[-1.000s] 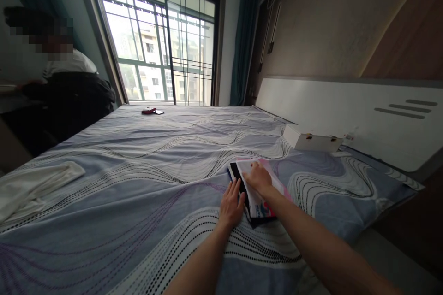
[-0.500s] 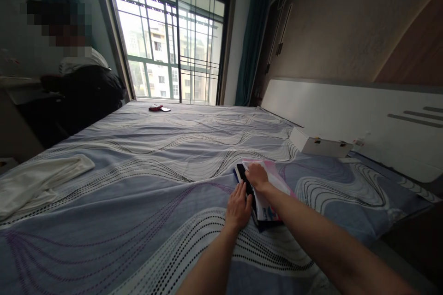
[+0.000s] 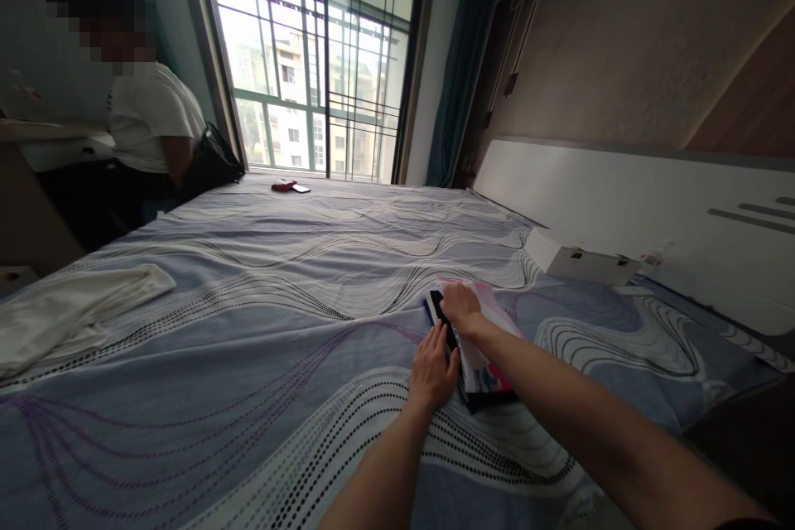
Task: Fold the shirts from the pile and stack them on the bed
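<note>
A flat folded bundle (image 3: 481,360), white and pink with a black strip along its left side and dark layers beneath, lies on the bed in front of me. It looks like folded cloth. My right hand (image 3: 460,304) is closed at its upper left part, fingers curled on the black strip; exactly what they pinch is hidden. Just below, my left hand (image 3: 433,368) rests along the left edge, fingers stretched out and touching the strip. Both forearms reach in from the bottom of the view.
The bed sheet (image 3: 204,364) is wavy-patterned. A white cloth (image 3: 80,306) lies left, a red item (image 3: 284,185) beside a phone-like object (image 3: 301,189) at the far edge. A white box (image 3: 580,263) is near the headboard (image 3: 621,190). A person (image 3: 155,112) with a black bag (image 3: 214,161) is at left.
The person at left has shifted, with more of the white shirt now showing and the black bag farther right. My view has tilted slightly; both hands stay nearly in place on the bundle.
</note>
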`<state>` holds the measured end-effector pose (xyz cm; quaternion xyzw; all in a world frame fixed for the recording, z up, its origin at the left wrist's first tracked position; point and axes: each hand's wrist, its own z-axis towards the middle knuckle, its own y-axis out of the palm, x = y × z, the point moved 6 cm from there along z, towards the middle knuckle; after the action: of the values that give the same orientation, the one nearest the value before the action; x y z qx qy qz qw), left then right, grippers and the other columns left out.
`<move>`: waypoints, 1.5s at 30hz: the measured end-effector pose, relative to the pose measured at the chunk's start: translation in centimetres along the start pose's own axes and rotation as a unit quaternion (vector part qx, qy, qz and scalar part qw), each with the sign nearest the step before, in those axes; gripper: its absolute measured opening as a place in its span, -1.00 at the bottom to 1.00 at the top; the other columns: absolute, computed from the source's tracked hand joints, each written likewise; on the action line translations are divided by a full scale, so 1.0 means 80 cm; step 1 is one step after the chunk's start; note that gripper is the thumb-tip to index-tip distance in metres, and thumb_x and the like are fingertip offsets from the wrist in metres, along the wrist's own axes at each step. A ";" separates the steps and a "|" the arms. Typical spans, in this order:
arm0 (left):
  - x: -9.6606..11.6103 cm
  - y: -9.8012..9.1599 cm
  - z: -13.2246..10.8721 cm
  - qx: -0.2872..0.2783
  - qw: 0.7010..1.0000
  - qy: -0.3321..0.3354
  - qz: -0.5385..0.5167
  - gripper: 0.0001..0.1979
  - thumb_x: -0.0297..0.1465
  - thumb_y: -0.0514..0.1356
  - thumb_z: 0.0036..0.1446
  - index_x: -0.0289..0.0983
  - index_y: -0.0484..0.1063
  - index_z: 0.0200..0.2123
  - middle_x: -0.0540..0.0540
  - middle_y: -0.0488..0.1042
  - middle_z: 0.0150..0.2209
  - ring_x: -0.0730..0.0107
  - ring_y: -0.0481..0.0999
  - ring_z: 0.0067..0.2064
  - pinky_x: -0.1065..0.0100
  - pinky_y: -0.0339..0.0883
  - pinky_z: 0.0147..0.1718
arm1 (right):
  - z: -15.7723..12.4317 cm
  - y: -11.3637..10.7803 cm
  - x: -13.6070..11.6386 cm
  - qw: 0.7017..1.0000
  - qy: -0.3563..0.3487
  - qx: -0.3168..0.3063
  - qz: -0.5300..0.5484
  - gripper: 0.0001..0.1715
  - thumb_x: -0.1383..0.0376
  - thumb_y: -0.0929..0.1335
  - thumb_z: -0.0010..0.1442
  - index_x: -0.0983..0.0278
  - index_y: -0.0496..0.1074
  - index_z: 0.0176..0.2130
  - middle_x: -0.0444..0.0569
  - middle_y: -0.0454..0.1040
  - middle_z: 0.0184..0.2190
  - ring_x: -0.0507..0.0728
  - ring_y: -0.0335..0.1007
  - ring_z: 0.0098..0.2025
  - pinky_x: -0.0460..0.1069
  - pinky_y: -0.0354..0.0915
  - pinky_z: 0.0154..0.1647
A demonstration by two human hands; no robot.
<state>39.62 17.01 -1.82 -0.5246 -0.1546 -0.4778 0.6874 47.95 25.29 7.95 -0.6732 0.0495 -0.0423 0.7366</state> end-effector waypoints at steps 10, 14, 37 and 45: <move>0.003 -0.006 -0.005 0.047 0.997 0.026 -0.049 -0.41 -0.25 -0.04 0.32 -0.37 0.09 0.34 -0.37 0.18 0.36 0.09 0.10 0.41 -0.02 0.07 0.36 | 0.005 0.063 0.011 0.986 0.065 -0.052 0.146 -0.10 -0.21 0.05 0.34 0.13 -0.16 0.46 0.00 -0.29 0.50 0.30 -0.48 0.49 0.38 -0.37 0.40; 0.017 -0.012 -0.011 0.033 0.996 0.071 -0.037 -0.34 -0.17 0.07 0.28 -0.24 0.06 0.38 -0.30 -0.04 0.45 0.03 -0.04 0.45 -0.06 0.05 0.36 | 0.021 0.063 0.032 0.971 0.090 -0.071 0.211 -0.15 -0.17 -0.10 0.36 0.10 -0.24 0.47 -0.03 -0.33 0.50 0.32 -0.50 0.50 0.45 -0.38 0.37; 0.018 0.001 -0.007 -0.020 0.998 0.063 0.011 -0.51 -0.19 0.34 0.03 -0.18 0.46 0.05 -0.20 -0.25 0.49 -0.16 0.05 0.42 -0.02 0.25 0.25 | -0.018 0.065 0.066 0.990 0.087 -0.041 0.099 0.00 -0.43 0.08 0.13 -0.19 -0.15 0.42 -0.03 -0.28 0.50 0.56 -0.43 0.45 0.65 -0.42 0.19; 0.017 0.005 -0.001 -0.028 0.996 0.077 0.037 -0.40 -0.16 0.46 -0.16 -0.17 0.42 -0.02 -0.23 -0.12 0.47 -0.13 0.06 0.42 -0.08 0.22 0.26 | 0.003 0.068 0.071 0.986 0.091 -0.087 0.106 0.04 -0.44 0.04 0.12 -0.20 -0.28 0.43 -0.07 -0.44 0.50 0.55 -0.53 0.46 0.67 -0.38 0.17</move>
<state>40.63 16.25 -1.10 -0.5104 -0.0687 -0.4951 0.6997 53.58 25.29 2.47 -0.7192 0.1909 -0.0212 0.6677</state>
